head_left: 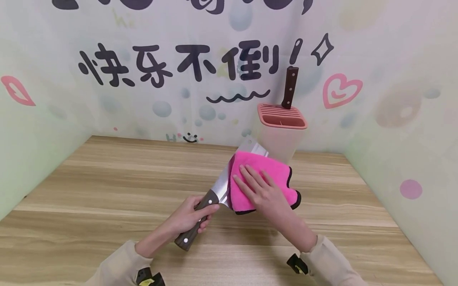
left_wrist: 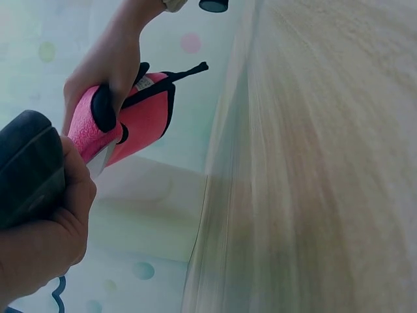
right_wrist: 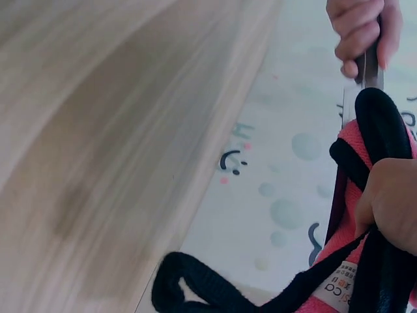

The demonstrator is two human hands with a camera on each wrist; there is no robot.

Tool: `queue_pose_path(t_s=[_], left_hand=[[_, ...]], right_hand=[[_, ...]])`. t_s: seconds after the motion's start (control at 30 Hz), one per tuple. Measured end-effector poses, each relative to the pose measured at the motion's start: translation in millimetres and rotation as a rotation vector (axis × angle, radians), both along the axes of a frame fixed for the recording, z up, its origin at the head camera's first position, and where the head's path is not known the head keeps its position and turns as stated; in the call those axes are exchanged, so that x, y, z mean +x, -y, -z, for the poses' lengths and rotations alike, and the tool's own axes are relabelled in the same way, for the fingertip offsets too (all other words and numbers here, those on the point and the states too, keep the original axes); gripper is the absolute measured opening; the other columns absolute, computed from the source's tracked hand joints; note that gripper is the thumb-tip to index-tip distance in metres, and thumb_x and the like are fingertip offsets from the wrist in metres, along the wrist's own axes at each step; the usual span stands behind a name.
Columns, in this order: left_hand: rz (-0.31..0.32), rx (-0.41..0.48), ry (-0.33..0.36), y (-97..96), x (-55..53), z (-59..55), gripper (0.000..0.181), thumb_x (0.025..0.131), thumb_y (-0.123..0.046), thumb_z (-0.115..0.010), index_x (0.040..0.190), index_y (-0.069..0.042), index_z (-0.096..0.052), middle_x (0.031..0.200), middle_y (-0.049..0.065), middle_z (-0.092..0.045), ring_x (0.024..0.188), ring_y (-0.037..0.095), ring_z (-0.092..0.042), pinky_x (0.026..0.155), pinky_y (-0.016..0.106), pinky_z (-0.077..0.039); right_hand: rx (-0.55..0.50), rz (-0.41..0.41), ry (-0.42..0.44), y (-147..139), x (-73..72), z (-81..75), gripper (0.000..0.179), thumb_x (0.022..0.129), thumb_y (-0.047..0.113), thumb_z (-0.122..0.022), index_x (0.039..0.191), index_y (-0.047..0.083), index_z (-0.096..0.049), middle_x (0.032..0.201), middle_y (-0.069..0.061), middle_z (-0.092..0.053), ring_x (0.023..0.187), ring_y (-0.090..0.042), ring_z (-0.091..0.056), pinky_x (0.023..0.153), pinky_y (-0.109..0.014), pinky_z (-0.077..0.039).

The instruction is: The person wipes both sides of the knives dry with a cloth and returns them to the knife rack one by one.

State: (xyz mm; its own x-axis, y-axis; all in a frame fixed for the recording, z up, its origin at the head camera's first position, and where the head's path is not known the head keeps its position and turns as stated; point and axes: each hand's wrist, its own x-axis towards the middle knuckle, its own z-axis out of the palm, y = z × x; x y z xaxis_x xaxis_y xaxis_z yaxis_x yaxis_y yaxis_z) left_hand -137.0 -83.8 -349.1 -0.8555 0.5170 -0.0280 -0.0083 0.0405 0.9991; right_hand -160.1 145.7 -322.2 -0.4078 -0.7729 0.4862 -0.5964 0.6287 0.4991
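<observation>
A cleaver [head_left: 222, 182] with a dark riveted handle is held in the air, its blade slanting away to the upper right. My left hand [head_left: 195, 216] grips it by the handle. A bright pink cloth [head_left: 264, 159] with black edging is folded over the blade and hides most of it. My right hand [head_left: 266, 194] lies with its fingers spread across the cloth's top side. In the left wrist view the right hand's thumb [left_wrist: 120, 94] is on the other side, so the cloth and blade are pinched between. A white label [right_wrist: 335, 287] and a black loop hang from the cloth.
Behind the cloth, against the back wall, stands a pale knife block [head_left: 277, 143] with a pink slotted top. One brown-handled knife [head_left: 290, 85] sticks up from it. The wood-grain table [head_left: 118, 190] is bounded by printed walls at the back and both sides.
</observation>
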Motion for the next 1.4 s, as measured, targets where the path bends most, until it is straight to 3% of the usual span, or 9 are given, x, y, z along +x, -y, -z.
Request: queue_pose_path(t_s=[0.23,0.57,0.73,0.87,1.17,1.33,1.4], left_hand=[[-0.009,0.002,0.013,0.2,-0.9,-0.3,0.033,0.089,-0.026,-0.054,0.086,0.006,-0.043,0.060,0.000,-0.046,0.044,0.005,-0.043,0.041,0.018,-0.041],[-0.010,0.003,0.014,1.8,0.0,-1.6,0.035,0.090,-0.025,-0.053,0.087,0.008,-0.042,0.059,0.000,-0.046,0.045,0.005,-0.043,0.041,0.018,-0.040],[-0.002,0.006,0.002,2.4,0.3,-1.9,0.034,0.090,-0.025,-0.052,0.086,0.007,-0.042,0.060,0.000,-0.045,0.045,0.005,-0.043,0.042,0.017,-0.040],[-0.004,0.002,-0.001,2.3,0.5,-2.5,0.034,0.090,-0.025,-0.052,0.086,0.007,-0.042,0.059,0.000,-0.045,0.044,0.005,-0.043,0.042,0.017,-0.040],[-0.012,0.002,-0.006,1.6,0.8,-4.1,0.037,0.090,-0.025,-0.053,0.088,0.010,-0.042,0.059,0.000,-0.046,0.044,0.005,-0.043,0.041,0.018,-0.040],[-0.009,-0.006,-0.006,2.1,1.0,-3.6,0.034,0.090,-0.026,-0.053,0.088,0.007,-0.043,0.060,0.001,-0.046,0.045,0.006,-0.044,0.041,0.018,-0.041],[-0.006,-0.010,-0.009,2.2,0.9,-3.3,0.033,0.089,-0.026,-0.053,0.087,0.005,-0.044,0.060,0.001,-0.047,0.045,0.006,-0.044,0.042,0.018,-0.041]], right_hand=[[0.050,-0.048,0.020,7,9.7,2.9,0.041,0.091,0.001,-0.032,0.129,0.008,-0.045,0.134,-0.014,-0.041,0.127,-0.027,-0.034,0.099,-0.042,-0.035],[0.105,-0.130,-0.028,7,15.1,10.8,0.039,0.092,0.003,-0.034,0.128,0.010,-0.048,0.134,-0.013,-0.041,0.126,-0.025,-0.035,0.101,-0.042,-0.033],[0.122,-0.178,-0.006,5,14.9,11.6,0.048,0.096,0.001,-0.014,0.127,0.011,-0.048,0.135,-0.013,-0.040,0.126,-0.024,-0.035,0.102,-0.042,-0.032],[0.129,-0.196,-0.009,4,14.6,10.0,0.053,0.096,0.002,-0.007,0.127,0.011,-0.049,0.135,-0.012,-0.041,0.126,-0.024,-0.035,0.100,-0.042,-0.033],[0.121,-0.194,-0.005,-1,11.5,6.7,0.047,0.094,0.001,-0.018,0.127,0.012,-0.049,0.135,-0.011,-0.041,0.125,-0.024,-0.036,0.100,-0.042,-0.034],[0.079,-0.165,0.063,-7,8.2,4.3,0.045,0.091,0.001,-0.025,0.129,0.011,-0.046,0.137,-0.011,-0.039,0.127,-0.024,-0.034,0.102,-0.042,-0.032],[0.074,-0.140,0.086,-9,6.6,2.9,0.045,0.089,-0.002,-0.035,0.131,0.011,-0.044,0.138,-0.011,-0.037,0.128,-0.024,-0.032,0.102,-0.042,-0.031]])
